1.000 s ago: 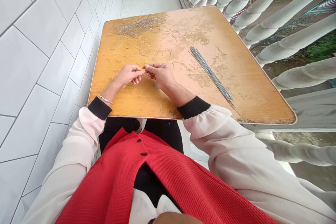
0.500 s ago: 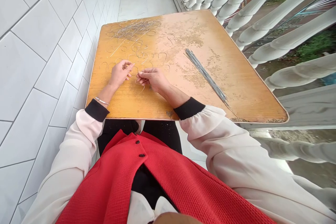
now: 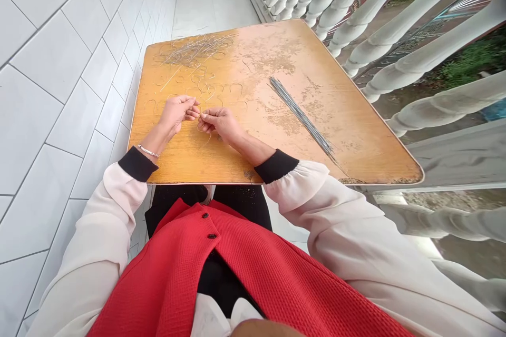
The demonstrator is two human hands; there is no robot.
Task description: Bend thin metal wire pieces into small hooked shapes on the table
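Note:
Over the near left part of the wooden table [image 3: 253,160], my two hands nearly meet. My right hand [image 3: 222,123] is closed, thumb and fingers pinching a thin wire [image 3: 208,140] whose curved tail hangs below the fingers. My left hand [image 3: 177,114] is closed too, its thumb and forefinger pinched on the same wire just left of the right fingertips. Most of the wire between the fingers is too fine to follow. Just beyond the hands, several bent wire pieces [image 3: 236,86] lie scattered, curved like open hooks.
A tangled heap of wires [image 3: 197,50] lies at the table's far left. To the right rests a straight bundle of grey wires [image 3: 302,117], slanting toward the near edge. A white tiled wall [image 3: 67,95] flanks the left side, and a white balustrade [image 3: 379,47] the right.
My left thumb and fingers have come together on the wire; they were apart before. My right hand has moved slightly left, closer to the left one. The whole view has shifted a little.

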